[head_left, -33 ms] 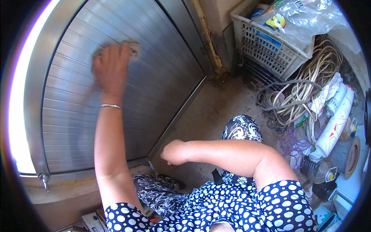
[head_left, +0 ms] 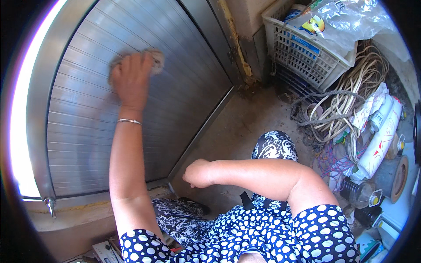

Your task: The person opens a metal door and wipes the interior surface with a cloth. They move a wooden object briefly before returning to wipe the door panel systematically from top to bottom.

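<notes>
My left hand [head_left: 131,81] presses a crumpled greyish-beige cloth [head_left: 154,61] flat to the ribbed silver metal door panel [head_left: 175,101], in its upper part. The fingers are bent over the cloth, and a bracelet [head_left: 129,121] circles that wrist. The right arm lies bent across my front. At its end my right hand [head_left: 198,173] is curled into a loose fist beside the panel's lower edge, and nothing shows in it.
To the right stands a white plastic crate [head_left: 307,52] with clear plastic bags [head_left: 351,22] on top. Below it lie a coil of pale cable [head_left: 346,105], a white tube-shaped package [head_left: 379,138] and a clear plastic jug [head_left: 362,193]. A metal door frame [head_left: 39,109] borders the left.
My left hand and the cloth have slid slightly down and to the right on the panel. My right hand stays where it was.
</notes>
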`<state>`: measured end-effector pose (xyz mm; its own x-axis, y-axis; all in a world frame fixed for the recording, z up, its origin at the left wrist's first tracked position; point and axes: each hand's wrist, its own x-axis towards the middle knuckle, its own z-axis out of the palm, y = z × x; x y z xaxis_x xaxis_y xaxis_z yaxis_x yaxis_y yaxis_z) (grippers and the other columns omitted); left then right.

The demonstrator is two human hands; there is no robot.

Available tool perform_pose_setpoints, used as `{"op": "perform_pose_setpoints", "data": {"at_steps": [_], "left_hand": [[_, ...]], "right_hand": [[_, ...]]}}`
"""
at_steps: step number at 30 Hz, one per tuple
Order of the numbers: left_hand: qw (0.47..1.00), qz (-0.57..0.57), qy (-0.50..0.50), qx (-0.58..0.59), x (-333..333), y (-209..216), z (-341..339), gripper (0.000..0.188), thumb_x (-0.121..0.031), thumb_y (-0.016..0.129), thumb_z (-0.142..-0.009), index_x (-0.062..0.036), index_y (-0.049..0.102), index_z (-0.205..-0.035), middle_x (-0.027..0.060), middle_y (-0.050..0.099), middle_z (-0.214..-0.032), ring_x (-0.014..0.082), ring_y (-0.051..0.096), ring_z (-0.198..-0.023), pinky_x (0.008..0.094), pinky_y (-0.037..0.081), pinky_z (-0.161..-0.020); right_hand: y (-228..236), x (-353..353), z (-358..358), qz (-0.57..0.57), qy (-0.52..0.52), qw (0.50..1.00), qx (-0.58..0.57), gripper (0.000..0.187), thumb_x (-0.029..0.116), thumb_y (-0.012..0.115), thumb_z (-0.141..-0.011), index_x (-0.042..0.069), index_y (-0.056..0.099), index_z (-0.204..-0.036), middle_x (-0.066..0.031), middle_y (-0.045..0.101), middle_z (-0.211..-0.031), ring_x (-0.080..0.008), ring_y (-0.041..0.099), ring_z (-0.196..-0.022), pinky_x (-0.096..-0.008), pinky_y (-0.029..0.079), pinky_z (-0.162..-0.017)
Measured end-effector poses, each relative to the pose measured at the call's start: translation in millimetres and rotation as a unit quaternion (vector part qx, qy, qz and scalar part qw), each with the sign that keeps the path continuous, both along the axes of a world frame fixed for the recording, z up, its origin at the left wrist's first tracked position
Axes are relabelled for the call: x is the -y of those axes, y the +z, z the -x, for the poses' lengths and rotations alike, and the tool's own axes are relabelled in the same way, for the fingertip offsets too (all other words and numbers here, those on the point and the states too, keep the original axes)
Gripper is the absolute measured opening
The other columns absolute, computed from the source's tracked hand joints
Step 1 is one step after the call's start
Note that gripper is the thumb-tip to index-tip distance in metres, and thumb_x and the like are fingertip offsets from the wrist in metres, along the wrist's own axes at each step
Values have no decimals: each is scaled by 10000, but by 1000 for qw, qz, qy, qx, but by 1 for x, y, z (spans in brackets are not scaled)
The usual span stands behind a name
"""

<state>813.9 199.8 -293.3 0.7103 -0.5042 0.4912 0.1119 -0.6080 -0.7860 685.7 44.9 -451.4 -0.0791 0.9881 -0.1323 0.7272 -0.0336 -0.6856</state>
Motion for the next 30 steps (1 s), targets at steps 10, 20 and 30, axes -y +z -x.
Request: {"op": "perform_pose_setpoints", "data": {"at_steps": [10, 20, 30], "left_hand": [[988, 16, -2, -151, 0, -126, 0, 287, -174, 559, -757, -167, 568, -1043, 5, 535, -939, 185, 508, -923, 357, 368, -749], [963, 85, -22, -256, -1, -224, -2, 222, -183, 553, -742, -135, 587, -956, 28, 537, -965, 195, 489, -960, 342, 356, -798], [963, 158, 44, -212, 13, -157, 0, 224, -159, 559, -763, -147, 591, -985, 40, 528, -973, 225, 492, -968, 380, 363, -813]], "right_hand": [[-1, 4, 10, -26, 27, 999, -25, 205, 203, 625, -784, 47, 651, -915, -163, 662, -860, -338, 634, -865, -435, 498, -735], [4, -1, 20, 12, 46, 999, -16, 230, 90, 586, -740, 19, 704, -925, -153, 677, -980, -289, 657, -901, -398, 529, -712], [0, 0, 17, -24, 48, 998, 30, 207, 140, 546, -770, 51, 697, -881, -135, 686, -888, -297, 659, -862, -405, 527, -700]]}}
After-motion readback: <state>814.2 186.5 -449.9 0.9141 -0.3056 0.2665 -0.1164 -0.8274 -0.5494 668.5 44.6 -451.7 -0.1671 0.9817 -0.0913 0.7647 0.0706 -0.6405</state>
